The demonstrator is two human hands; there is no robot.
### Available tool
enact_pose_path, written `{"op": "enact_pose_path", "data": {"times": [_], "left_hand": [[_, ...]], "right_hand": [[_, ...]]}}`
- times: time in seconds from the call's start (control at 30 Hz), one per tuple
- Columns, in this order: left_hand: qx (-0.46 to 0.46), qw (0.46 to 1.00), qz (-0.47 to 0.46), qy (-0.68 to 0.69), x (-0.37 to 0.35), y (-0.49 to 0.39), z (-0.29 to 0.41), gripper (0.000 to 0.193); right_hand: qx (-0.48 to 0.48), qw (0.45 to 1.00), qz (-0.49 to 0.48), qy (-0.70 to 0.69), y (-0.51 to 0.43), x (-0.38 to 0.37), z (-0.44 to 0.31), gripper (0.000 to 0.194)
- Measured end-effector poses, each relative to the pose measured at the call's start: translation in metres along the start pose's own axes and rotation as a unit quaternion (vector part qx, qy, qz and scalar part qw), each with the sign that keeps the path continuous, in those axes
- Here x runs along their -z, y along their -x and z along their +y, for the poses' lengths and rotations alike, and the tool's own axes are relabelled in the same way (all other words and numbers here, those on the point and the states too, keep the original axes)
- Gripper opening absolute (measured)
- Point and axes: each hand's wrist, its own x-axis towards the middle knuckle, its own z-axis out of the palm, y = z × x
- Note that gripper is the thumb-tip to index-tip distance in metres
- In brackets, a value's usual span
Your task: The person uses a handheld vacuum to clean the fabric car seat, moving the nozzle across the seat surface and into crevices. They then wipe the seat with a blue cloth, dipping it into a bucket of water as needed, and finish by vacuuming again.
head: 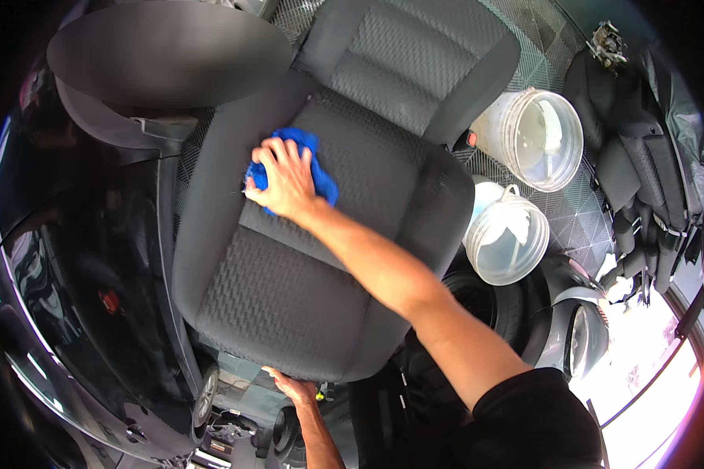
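Note:
A dark grey cloth car seat (358, 170) fills the middle of the view, its textured cushion towards me and its backrest beyond. My right hand (284, 176) presses a bunched blue microfibre cloth (325, 186) onto the seat, near the left side bolster. The fingers are spread and bent over the cloth. My left hand (296, 388) holds the seat's front edge from below. Part of that hand is hidden by the cushion.
A black car panel (88, 264) curves along the left. Right of the seat are two translucent plastic buckets (522, 140), (498, 258) on patterned floor tiles (575, 228). Removed black seat parts (633, 158) lie farther right. A tyre (475, 299) sits below the buckets. A blurred oval hides the upper left.

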Motion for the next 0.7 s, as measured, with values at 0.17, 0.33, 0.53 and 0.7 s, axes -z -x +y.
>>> {"op": "enact_pose_path", "data": {"times": [0.17, 0.33, 0.53, 0.7], "left_hand": [[0.03, 0.999, 0.014, 0.018, -0.005, 0.002, 0.011, 0.104], [0.021, 0.999, -0.022, 0.032, -0.031, 0.008, 0.021, 0.103], [0.013, 0.999, -0.03, 0.023, -0.023, 0.011, 0.024, 0.106], [0.009, 0.999, -0.039, -0.002, -0.038, 0.024, 0.03, 0.11]], "right_hand": [[0.016, 0.999, 0.013, -0.045, -0.061, 0.025, 0.093, 0.072], [-0.246, 0.951, -0.175, 0.059, -0.059, 0.091, 0.197, 0.088], [-0.33, 0.868, -0.31, 0.203, -0.018, 0.187, 0.227, 0.072], [-0.199, 0.869, -0.314, 0.328, 0.042, 0.216, 0.157, 0.059]]}}
